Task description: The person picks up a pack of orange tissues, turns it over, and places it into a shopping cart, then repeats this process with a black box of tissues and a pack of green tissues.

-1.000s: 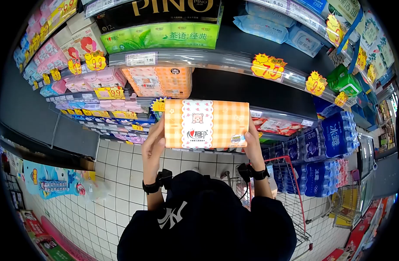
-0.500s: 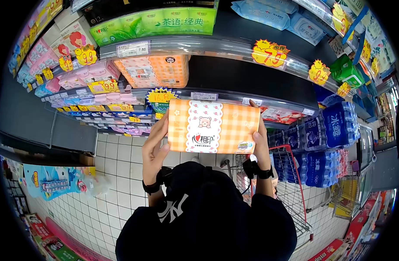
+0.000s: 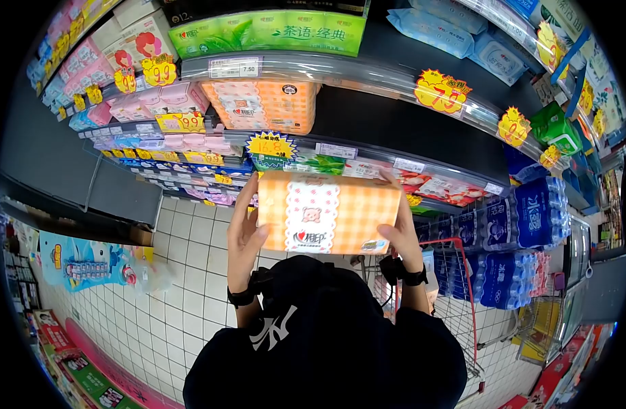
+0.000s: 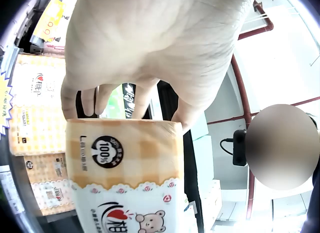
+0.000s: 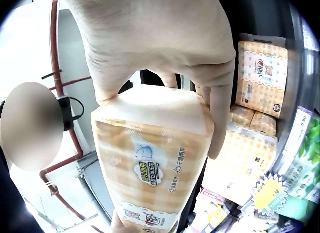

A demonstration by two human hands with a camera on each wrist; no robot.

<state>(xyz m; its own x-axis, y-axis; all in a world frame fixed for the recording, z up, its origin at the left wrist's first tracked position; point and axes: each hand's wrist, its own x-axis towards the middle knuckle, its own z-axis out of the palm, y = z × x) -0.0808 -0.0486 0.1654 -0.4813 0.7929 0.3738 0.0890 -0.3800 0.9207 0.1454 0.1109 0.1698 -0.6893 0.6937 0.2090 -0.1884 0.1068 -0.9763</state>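
Observation:
Both hands hold an orange-and-white checked pack of tissues with a bear print, level in front of the chest. At its left end my left hand grips it, thumb on the near face. My right hand grips the opposite end the same way. In the left wrist view the left hand spans the pack's end, thumb and fingers on opposite edges. The right wrist view has the right hand clasping the pale end of the pack; some fingers are hidden behind it.
Matching checked packs sit on the shelf ahead, under green tissue packs. A yellow price tag juts from the shelf edge just beyond the pack. A shopping cart stands at the right, near stacked bottled water.
The pack has come a little closer to the body and tilted, so its printed face looks foreshortened. Both hands keep their grip. The head view has shifted slightly.

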